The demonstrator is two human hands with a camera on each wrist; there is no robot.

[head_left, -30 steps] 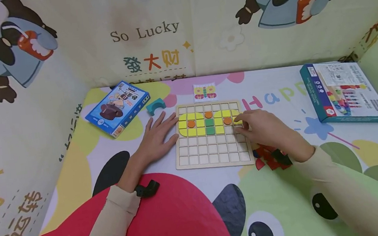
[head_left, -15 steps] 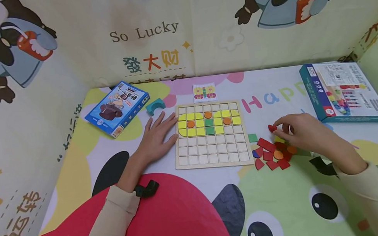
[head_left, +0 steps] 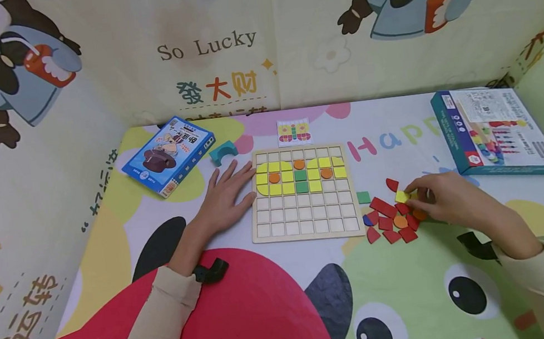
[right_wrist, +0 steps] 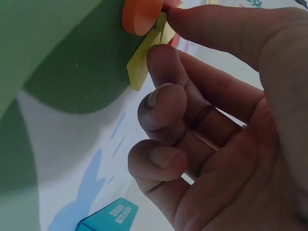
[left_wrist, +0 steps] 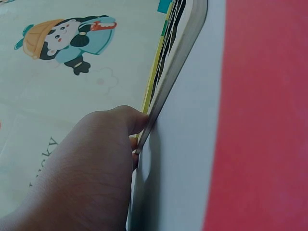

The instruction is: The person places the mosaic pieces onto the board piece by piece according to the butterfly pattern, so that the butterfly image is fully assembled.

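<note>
The square wooden grid board [head_left: 284, 235] lies mid-table, its upper rows filled with yellow, orange and green tiles. My left hand [head_left: 225, 200] rests on the table with its fingers spread, fingertips at the board's left edge. In the left wrist view the thumb [left_wrist: 132, 119] touches that edge. To the right of the board, loose pieces lie in a pile, mostly red tiles [head_left: 383, 207]. My right hand [head_left: 449, 199] bends its thumb and fingers close around a yellow tile [head_left: 401, 196] there; I cannot tell whether it grips it. An orange disc [right_wrist: 139, 17] lies beside the thumb.
A butterfly pattern card [head_left: 293, 132] lies behind the board. To the left are a blue box [head_left: 169, 156] and a teal arch block [head_left: 223, 152]. A larger white and teal box [head_left: 496, 130] lies at the right. A green tile [head_left: 363, 197] sits near the board's right edge.
The right hand moved from the board's right side to the loose pieces, lifted a red quarter-round piece and let it go above the pile, then moved to the yellow tile. The left hand stayed put.
</note>
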